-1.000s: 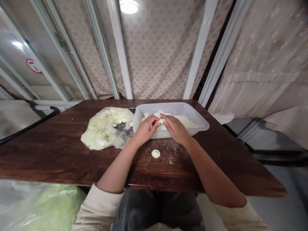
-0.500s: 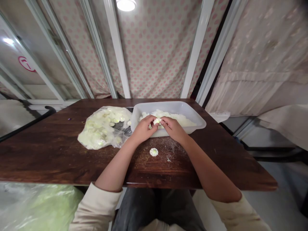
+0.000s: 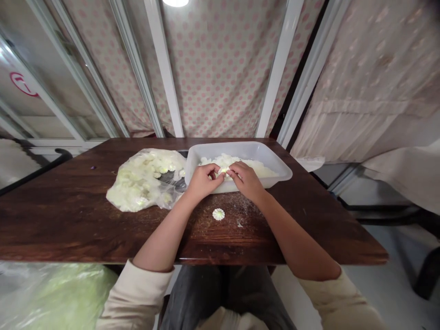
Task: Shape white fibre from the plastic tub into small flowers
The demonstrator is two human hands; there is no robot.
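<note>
A small pale piece is being held over the near wall of the tub, pinched between the fingertips of both hands, with most of its outline hidden by the fingers. The left hand is closing on it from the left, its fingers curled inward and nearly shut. The right hand is closing on it from the right, its fingers bent and likewise nearly shut, so the two sets of fingertips are almost meeting at the piece. Both hands are hanging over the clear plastic tub, which is holding a heaped white mass. Just left of the tub, a clear bag is lying on the table, packed with pale pieces and touching the tub's left corner. A flower-shaped piece is lying alone on the dark wood table, just in front of the tub and between the forearms, with white powder dusting the wood beside it. Cream sleeves are covering both upper arms. Below the table edge at lower left, a bag of pale green contents is sitting on the floor.
</note>
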